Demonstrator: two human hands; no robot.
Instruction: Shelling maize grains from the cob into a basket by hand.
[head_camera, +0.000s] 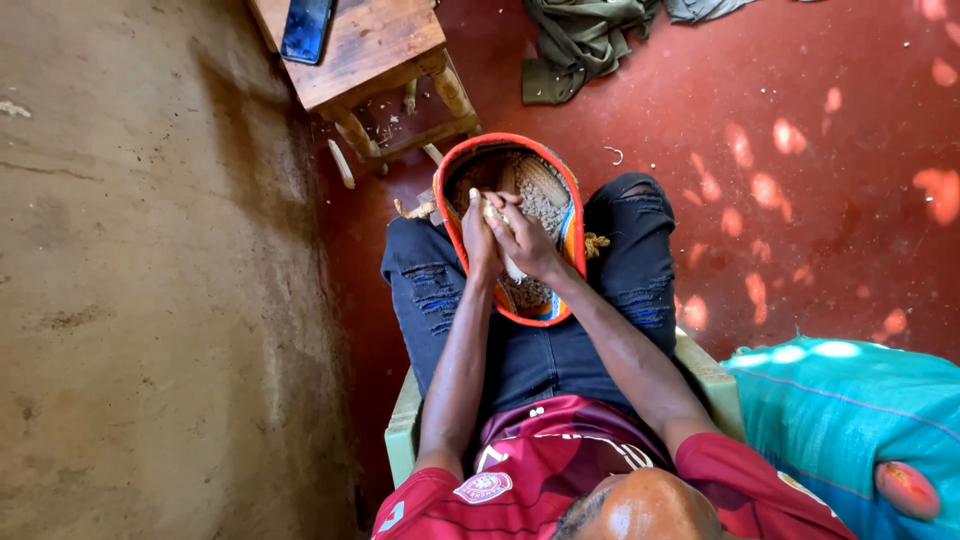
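A pale maize cob (505, 240) is gripped by both hands over the lap: the left hand (481, 243) is closed around its near side, and the right hand (530, 245) is wrapped over it from the other side, thumb pressed along the cob. The cob is held just above a round woven basket with an orange rim (447, 235), resting between the knees and partly filled with loose kernels (545, 205). The shelling step appears to be in hand; continued thumb pressure and a turned cob are called for. 1 wooden stool (375, 45) bearing a phone (306, 28) stands beyond, near a green cloth (580, 40) on the red floor (820, 200).
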